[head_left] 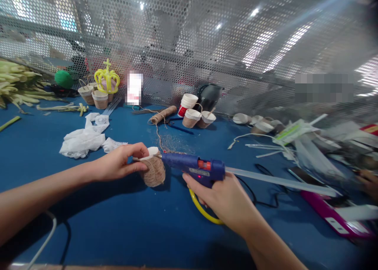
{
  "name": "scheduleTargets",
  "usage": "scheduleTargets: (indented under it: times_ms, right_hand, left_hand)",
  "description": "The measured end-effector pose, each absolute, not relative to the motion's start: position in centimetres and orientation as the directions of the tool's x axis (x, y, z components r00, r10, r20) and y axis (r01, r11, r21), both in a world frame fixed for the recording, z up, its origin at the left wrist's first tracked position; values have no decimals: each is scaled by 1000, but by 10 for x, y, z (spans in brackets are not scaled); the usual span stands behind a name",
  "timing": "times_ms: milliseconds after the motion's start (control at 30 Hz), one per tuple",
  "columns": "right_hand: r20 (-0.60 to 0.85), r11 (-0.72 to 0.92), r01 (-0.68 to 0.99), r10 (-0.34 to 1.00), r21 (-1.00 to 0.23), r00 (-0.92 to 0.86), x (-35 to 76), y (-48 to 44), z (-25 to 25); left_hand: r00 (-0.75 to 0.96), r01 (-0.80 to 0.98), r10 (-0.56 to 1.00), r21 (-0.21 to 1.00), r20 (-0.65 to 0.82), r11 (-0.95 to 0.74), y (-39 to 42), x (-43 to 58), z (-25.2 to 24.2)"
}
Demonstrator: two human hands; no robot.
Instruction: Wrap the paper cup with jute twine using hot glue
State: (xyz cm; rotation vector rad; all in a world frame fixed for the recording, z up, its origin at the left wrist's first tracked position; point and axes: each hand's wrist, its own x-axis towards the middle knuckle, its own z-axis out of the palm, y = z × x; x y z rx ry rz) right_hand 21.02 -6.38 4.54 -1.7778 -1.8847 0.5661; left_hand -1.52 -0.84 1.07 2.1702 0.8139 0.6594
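My left hand [122,163] pinches a small paper cup wrapped in jute twine [153,169], holding it on its side just above the blue table [118,222]. My right hand [220,197] grips a blue hot glue gun [195,167] with a yellow trigger. Its nozzle touches the cup near the white rim. A clear glue stick [280,180] juts out of the gun's back to the right. A strand of twine [158,138] runs from the cup up to a twine roll [163,114].
Behind stand several twine-wrapped cups [195,118], a white and red cup stack [186,104], a yellow crown [106,79], crumpled white plastic [85,138] and pale leaf strips [17,85]. Loose glue sticks, papers and a pink tray [333,215] crowd the right. A perforated metal screen [191,37] closes the back.
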Motion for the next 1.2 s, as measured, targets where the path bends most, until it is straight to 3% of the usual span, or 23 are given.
scheduleTargets:
  times_ms: [233,733,1000,1200]
  right_hand:
    - [171,182,810,980,-557,-102,209,-64,48]
    - [214,318,793,947,-520,-240,201,-65,60]
    - [58,90,790,996,-606,-69,211,-62,54]
    - [121,175,730,985,-660,-127,216,-55,52]
  left_hand:
    - [674,334,711,777,199,-534,-8,-16,11]
    - [671,362,715,753,198,-549,-9,-16,10]
    - [668,356,716,759,202,-546,-10,-17,10]
    - [668,351,715,760,206,-547,-9,-15,13]
